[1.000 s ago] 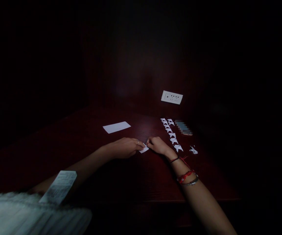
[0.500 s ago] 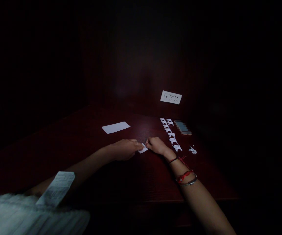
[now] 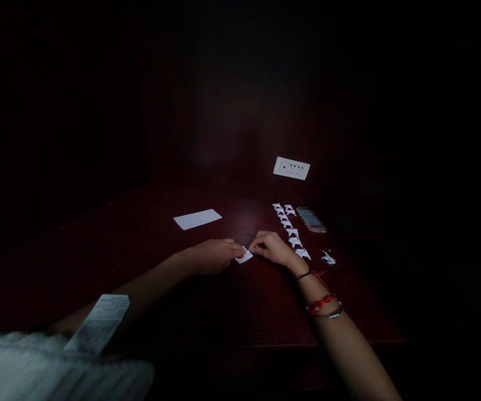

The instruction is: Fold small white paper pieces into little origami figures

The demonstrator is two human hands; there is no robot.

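A small piece of white paper (image 3: 244, 257) lies on the dark red table between my hands. My left hand (image 3: 214, 256) comes in from the left, a ring on one finger, and its closed fingertips hold the paper's left side down. At the paper's upper right edge, my right hand (image 3: 272, 248) has thumb and fingertips pinched together on it; bracelets circle that wrist. Just right of this hand runs a row of small folded white papers (image 3: 294, 233), several of them notched at the ends. Finer detail of the paper is hidden under my fingers.
A larger white paper strip (image 3: 197, 219) lies at the back left. Beyond the folded row are a phone (image 3: 310, 219) and a little heap of paper scraps (image 3: 328, 257). A socket plate (image 3: 291, 168) is on the back wall. The surroundings are very dark.
My right wrist and forearm have shifted slightly right, and the fingers of that hand are more extended toward the paper. The left hand stays on the paper.
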